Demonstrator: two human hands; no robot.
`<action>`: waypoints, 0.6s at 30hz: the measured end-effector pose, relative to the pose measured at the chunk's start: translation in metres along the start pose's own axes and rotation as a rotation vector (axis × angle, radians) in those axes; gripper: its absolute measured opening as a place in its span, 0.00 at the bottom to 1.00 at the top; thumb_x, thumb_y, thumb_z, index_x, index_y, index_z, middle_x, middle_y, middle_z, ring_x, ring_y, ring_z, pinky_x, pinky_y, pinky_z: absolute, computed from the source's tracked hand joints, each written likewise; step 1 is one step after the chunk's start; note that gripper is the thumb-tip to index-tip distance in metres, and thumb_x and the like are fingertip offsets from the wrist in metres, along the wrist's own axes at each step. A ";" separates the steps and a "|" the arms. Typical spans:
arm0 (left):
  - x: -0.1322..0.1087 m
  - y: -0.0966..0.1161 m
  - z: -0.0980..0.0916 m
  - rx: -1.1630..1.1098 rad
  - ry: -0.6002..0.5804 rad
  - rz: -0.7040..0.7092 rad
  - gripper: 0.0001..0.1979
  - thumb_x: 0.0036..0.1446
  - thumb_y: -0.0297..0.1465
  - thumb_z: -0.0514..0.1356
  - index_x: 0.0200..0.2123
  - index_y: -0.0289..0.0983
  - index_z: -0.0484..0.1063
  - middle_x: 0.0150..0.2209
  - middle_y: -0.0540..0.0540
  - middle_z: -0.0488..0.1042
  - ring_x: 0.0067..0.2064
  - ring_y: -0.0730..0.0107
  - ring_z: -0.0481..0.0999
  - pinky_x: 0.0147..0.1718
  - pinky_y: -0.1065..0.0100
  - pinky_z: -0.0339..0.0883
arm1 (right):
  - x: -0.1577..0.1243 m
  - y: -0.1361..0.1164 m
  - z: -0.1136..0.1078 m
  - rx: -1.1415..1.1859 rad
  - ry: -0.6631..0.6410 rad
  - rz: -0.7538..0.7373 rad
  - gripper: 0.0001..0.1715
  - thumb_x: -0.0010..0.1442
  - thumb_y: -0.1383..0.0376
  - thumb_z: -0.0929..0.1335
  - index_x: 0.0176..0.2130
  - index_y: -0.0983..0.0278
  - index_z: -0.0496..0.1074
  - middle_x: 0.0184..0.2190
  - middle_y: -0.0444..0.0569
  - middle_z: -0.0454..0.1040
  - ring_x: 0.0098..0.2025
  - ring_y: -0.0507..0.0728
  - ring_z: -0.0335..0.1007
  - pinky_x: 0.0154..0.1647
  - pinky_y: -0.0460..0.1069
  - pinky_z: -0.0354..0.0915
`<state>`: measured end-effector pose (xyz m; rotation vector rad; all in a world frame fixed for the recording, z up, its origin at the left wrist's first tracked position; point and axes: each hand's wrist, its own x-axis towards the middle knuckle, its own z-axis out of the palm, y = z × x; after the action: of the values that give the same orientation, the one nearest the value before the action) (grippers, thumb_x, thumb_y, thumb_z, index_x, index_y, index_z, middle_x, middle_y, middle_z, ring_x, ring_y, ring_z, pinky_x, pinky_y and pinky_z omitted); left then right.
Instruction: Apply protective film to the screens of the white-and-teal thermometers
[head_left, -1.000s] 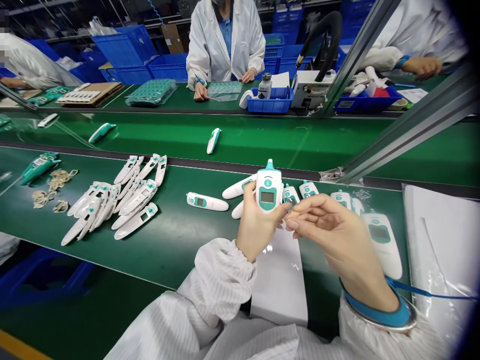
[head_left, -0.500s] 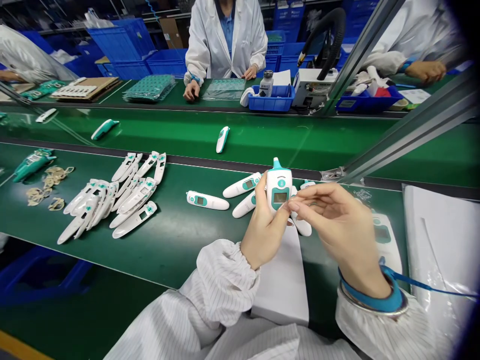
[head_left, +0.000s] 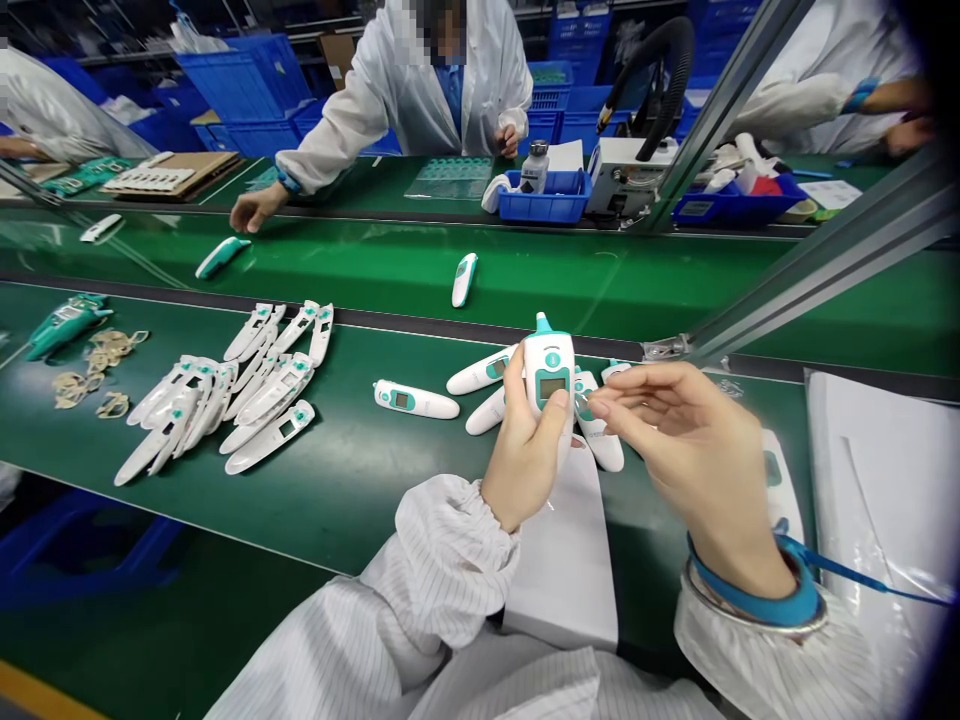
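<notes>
My left hand [head_left: 525, 450] grips a white and teal thermometer [head_left: 550, 368] upright, screen facing me, thumb on its front below the screen. My right hand [head_left: 690, 450] hovers just right of it, thumb and forefinger pinched together near the thermometer's side on something thin and clear that I cannot make out. Several more thermometers [head_left: 416, 400] lie on the green bench [head_left: 352, 470] behind my hands. A white box [head_left: 562, 560] lies under my wrists.
A pile of white thermometer shells [head_left: 225, 400] lies left. Tan rings [head_left: 90, 370] sit far left. Thermometers [head_left: 464, 279] ride the conveyor belt [head_left: 600, 280]. A co-worker's hand [head_left: 251, 210] reaches toward the belt. Blue bins [head_left: 541, 197], a metal post [head_left: 810, 270] and plastic bags [head_left: 885, 480] stand around.
My right hand's pinch has drawn slightly away to the right of the thermometer. Across the belt, the co-worker has leaned and stretched an arm left. The belt's thermometers have moved right.
</notes>
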<state>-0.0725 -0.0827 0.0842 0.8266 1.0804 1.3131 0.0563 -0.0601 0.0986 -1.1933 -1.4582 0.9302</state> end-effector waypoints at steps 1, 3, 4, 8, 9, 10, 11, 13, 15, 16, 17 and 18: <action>0.000 -0.001 0.001 -0.009 -0.003 -0.003 0.31 0.61 0.33 0.55 0.64 0.51 0.45 0.54 0.45 0.66 0.49 0.62 0.72 0.36 0.66 0.74 | 0.000 -0.001 0.001 0.025 0.002 0.018 0.11 0.50 0.65 0.75 0.35 0.61 0.73 0.31 0.45 0.77 0.32 0.53 0.75 0.31 0.47 0.74; -0.001 -0.001 0.002 -0.044 -0.023 0.004 0.35 0.60 0.29 0.56 0.65 0.52 0.42 0.57 0.46 0.64 0.53 0.62 0.71 0.42 0.65 0.73 | 0.002 -0.004 0.002 0.091 -0.007 0.062 0.12 0.49 0.64 0.76 0.34 0.60 0.73 0.30 0.44 0.76 0.29 0.53 0.75 0.28 0.47 0.74; -0.002 -0.001 0.002 -0.065 -0.043 0.008 0.38 0.58 0.26 0.56 0.66 0.52 0.40 0.59 0.46 0.62 0.54 0.62 0.70 0.44 0.64 0.72 | 0.004 -0.005 0.003 0.121 -0.018 0.082 0.12 0.49 0.63 0.76 0.33 0.60 0.73 0.29 0.44 0.76 0.28 0.52 0.75 0.26 0.47 0.73; -0.003 0.003 0.002 -0.116 -0.140 -0.003 0.44 0.54 0.22 0.56 0.66 0.52 0.36 0.57 0.46 0.64 0.51 0.62 0.73 0.45 0.63 0.72 | 0.010 -0.008 0.008 0.175 -0.033 0.102 0.12 0.48 0.65 0.76 0.32 0.60 0.73 0.28 0.43 0.76 0.25 0.51 0.73 0.25 0.47 0.72; -0.003 0.004 0.002 -0.118 -0.155 -0.008 0.44 0.54 0.21 0.56 0.66 0.52 0.36 0.56 0.47 0.66 0.49 0.63 0.74 0.45 0.63 0.72 | 0.011 -0.009 0.009 0.170 -0.032 0.097 0.11 0.48 0.65 0.76 0.33 0.60 0.73 0.28 0.43 0.76 0.26 0.52 0.74 0.26 0.47 0.72; -0.004 0.005 0.002 -0.117 -0.164 -0.008 0.44 0.54 0.21 0.56 0.66 0.52 0.35 0.56 0.47 0.66 0.48 0.63 0.75 0.44 0.63 0.72 | 0.012 -0.010 0.010 0.162 -0.028 0.092 0.11 0.48 0.66 0.76 0.33 0.60 0.73 0.28 0.43 0.76 0.28 0.52 0.74 0.28 0.47 0.73; -0.004 0.006 0.002 -0.115 -0.171 -0.007 0.44 0.54 0.21 0.55 0.67 0.52 0.35 0.56 0.47 0.66 0.48 0.62 0.75 0.43 0.63 0.72 | 0.012 -0.010 0.010 0.151 -0.026 0.086 0.11 0.48 0.66 0.76 0.33 0.60 0.73 0.28 0.43 0.77 0.29 0.52 0.75 0.28 0.47 0.73; -0.005 0.007 0.002 -0.106 -0.173 -0.008 0.45 0.54 0.20 0.55 0.67 0.51 0.34 0.57 0.46 0.66 0.49 0.61 0.75 0.41 0.64 0.73 | 0.013 -0.011 0.010 0.122 -0.020 0.077 0.10 0.48 0.66 0.76 0.33 0.60 0.73 0.28 0.44 0.77 0.29 0.53 0.75 0.28 0.47 0.73; -0.006 0.007 0.002 -0.088 -0.163 -0.015 0.45 0.55 0.20 0.54 0.67 0.51 0.33 0.57 0.45 0.66 0.49 0.60 0.75 0.40 0.64 0.73 | 0.013 -0.012 0.010 0.100 -0.014 0.070 0.10 0.48 0.66 0.76 0.32 0.59 0.73 0.28 0.44 0.77 0.29 0.53 0.75 0.28 0.47 0.73; -0.006 0.007 0.002 -0.077 -0.156 -0.018 0.45 0.55 0.20 0.55 0.67 0.51 0.33 0.57 0.45 0.66 0.49 0.60 0.75 0.40 0.63 0.73 | 0.014 -0.012 0.009 0.095 -0.013 0.069 0.10 0.48 0.66 0.76 0.32 0.60 0.73 0.28 0.44 0.76 0.29 0.53 0.75 0.27 0.47 0.73; -0.006 0.006 0.002 -0.068 -0.152 -0.022 0.45 0.55 0.21 0.55 0.67 0.51 0.33 0.57 0.45 0.66 0.50 0.59 0.75 0.41 0.63 0.73 | 0.014 -0.012 0.009 0.093 -0.016 0.073 0.11 0.48 0.66 0.76 0.32 0.60 0.73 0.28 0.44 0.76 0.29 0.53 0.75 0.27 0.47 0.74; -0.006 0.006 0.001 -0.062 -0.150 -0.025 0.45 0.55 0.21 0.55 0.67 0.51 0.33 0.57 0.45 0.66 0.50 0.59 0.75 0.41 0.63 0.74 | 0.014 -0.012 0.009 0.093 -0.021 0.078 0.11 0.48 0.65 0.76 0.32 0.61 0.73 0.28 0.44 0.76 0.29 0.53 0.75 0.27 0.47 0.74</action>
<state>-0.0727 -0.0880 0.0913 0.8488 0.9243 1.2376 0.0450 -0.0488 0.1118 -1.1821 -1.3776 1.0554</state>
